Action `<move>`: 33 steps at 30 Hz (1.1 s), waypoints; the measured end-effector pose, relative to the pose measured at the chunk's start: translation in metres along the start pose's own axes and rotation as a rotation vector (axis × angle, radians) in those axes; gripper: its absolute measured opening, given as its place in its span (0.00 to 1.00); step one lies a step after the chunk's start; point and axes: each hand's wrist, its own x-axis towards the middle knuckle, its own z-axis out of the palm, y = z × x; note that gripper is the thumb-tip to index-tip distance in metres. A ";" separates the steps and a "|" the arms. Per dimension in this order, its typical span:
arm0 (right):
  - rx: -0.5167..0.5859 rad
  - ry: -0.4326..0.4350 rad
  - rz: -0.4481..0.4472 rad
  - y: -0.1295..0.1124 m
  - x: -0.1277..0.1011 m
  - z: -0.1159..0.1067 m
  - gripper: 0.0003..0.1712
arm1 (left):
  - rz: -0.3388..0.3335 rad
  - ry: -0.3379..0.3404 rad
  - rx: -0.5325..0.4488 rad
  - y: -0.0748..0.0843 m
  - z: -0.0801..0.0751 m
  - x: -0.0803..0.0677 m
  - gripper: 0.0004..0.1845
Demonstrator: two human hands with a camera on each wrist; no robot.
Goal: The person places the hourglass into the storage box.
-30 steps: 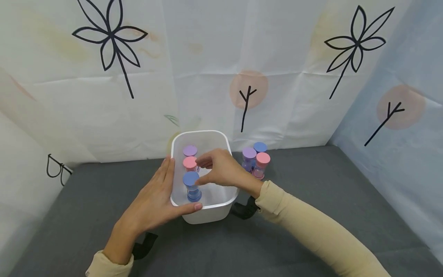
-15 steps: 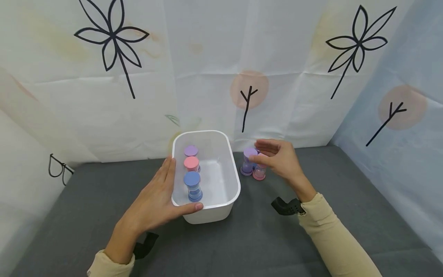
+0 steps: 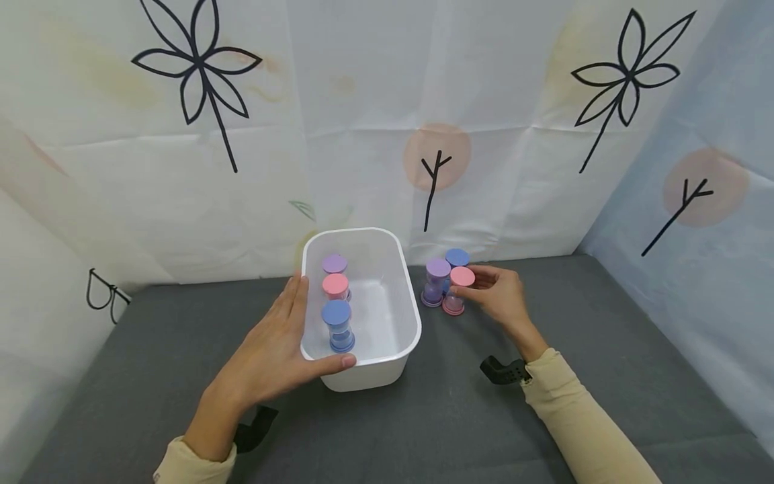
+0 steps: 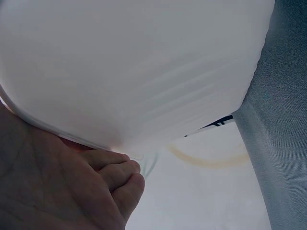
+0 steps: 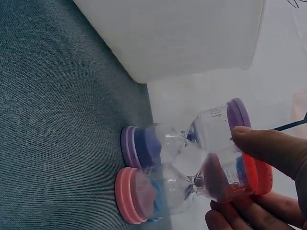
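Note:
My right hand (image 3: 498, 296) pinches the pink-capped sand timer (image 3: 462, 276) near its top, thumb on one side and fingers on the other. Its base (image 5: 128, 196) stands upright on the dark cloth in the right wrist view. Close beside it are a purple-capped sand timer (image 3: 435, 279) and a blue-capped one (image 3: 457, 257), the blue partly hidden. My left hand (image 3: 272, 349) rests against a white plastic tub (image 3: 369, 380), with straight fingers along its left side and the thumb over the front rim. In the left wrist view, fingertips (image 4: 129, 189) lie near the tub's wall.
Inside the tub, along its left side, a blue-capped sand timer (image 3: 338, 326), a pink-capped one (image 3: 335, 286) and a purple-capped one (image 3: 334, 263) stand in a row. The dark grey cloth (image 3: 411, 430) meets a printed fabric backdrop (image 3: 514, 202) behind.
My right hand has left the blue sand timer in the tub, moved right to the group outside, and come to grip the pink one. My left hand has stayed on the tub.

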 end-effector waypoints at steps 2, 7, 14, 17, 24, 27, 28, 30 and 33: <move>0.016 0.000 -0.010 -0.002 0.000 -0.001 0.30 | 0.001 -0.003 0.000 0.000 0.000 0.000 0.72; 0.088 0.001 -0.061 -0.027 -0.006 -0.012 0.29 | -0.001 -0.010 0.002 0.001 -0.001 0.000 0.72; 0.197 0.002 -0.219 -0.088 -0.016 -0.031 0.26 | -0.004 -0.007 -0.005 0.000 0.000 0.000 0.72; 0.237 0.000 -0.289 -0.111 -0.021 -0.033 0.25 | -0.002 -0.004 -0.007 -0.001 0.000 0.000 0.72; 0.325 -0.123 -0.365 -0.150 -0.033 -0.015 0.24 | 0.004 -0.001 -0.009 -0.002 -0.001 0.001 0.73; 0.344 -0.221 -0.375 -0.156 -0.035 0.001 0.24 | 0.005 -0.004 -0.015 -0.002 -0.001 0.001 0.73; 0.338 -0.251 -0.375 -0.156 -0.035 0.007 0.25 | 0.003 -0.006 -0.015 -0.002 -0.001 0.001 0.73; 0.333 -0.315 -0.367 -0.156 -0.036 0.018 0.24 | 0.000 -0.011 -0.014 -0.002 -0.002 0.001 0.73; 0.322 -0.401 -0.344 -0.153 -0.035 0.034 0.23 | -0.006 -0.017 -0.010 -0.002 -0.002 0.001 0.73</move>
